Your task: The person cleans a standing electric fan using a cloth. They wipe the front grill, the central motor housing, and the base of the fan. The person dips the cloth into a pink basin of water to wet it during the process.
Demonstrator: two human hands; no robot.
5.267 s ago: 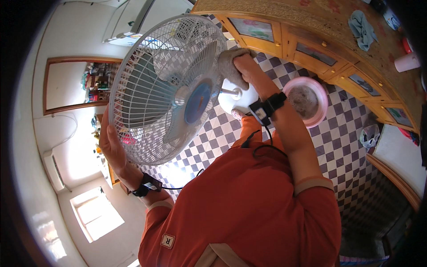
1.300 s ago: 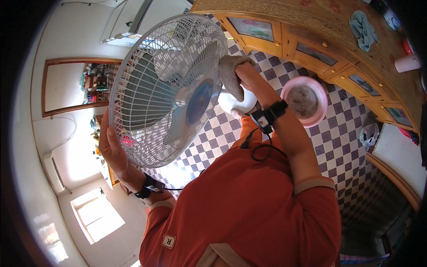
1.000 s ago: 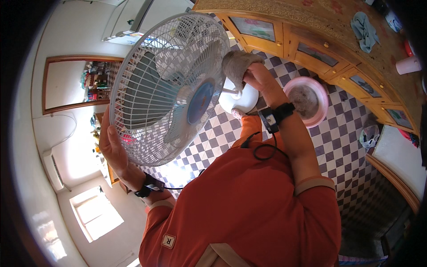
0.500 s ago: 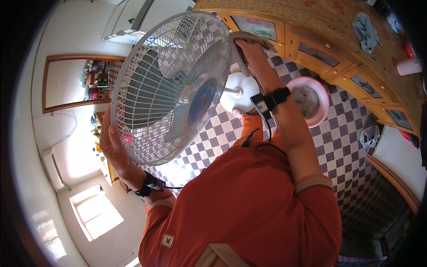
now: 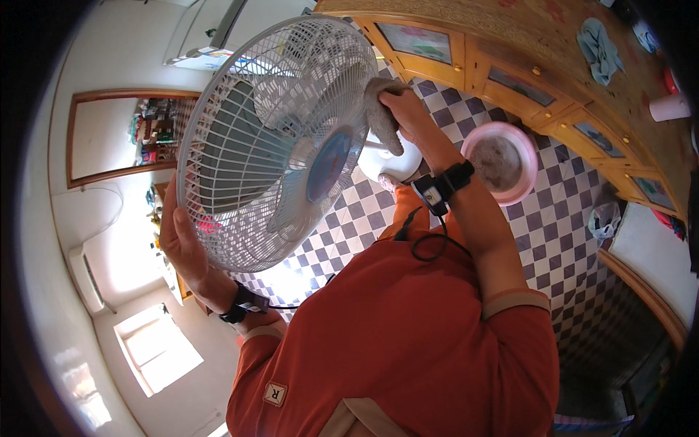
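A white standing fan (image 5: 240,175) with a round wire cage and a blue centre badge fills the upper left of the view, its round white base (image 5: 404,162) on the floor. My left hand (image 5: 185,244) grips the cage's rim at the lower left, thumb on the near side and fingers hidden behind. On the opposite side, my right hand (image 5: 412,115) is closed round a grey-brown cloth (image 5: 381,120), which presses against the cage's right rim and hangs down in a fold.
A pink basin (image 5: 534,167) of murky water stands on the checkered floor (image 5: 542,237) to the right. Beyond it runs a wooden cabinet (image 5: 473,69) with a blue-grey cloth (image 5: 599,51) and a pink cup (image 5: 668,108) on top. A plastic bag (image 5: 604,221) lies farther right.
My right hand and the cloth have slid a little down along the cage's right rim, toward me. The fan has shifted slightly left; my left hand keeps its hold.
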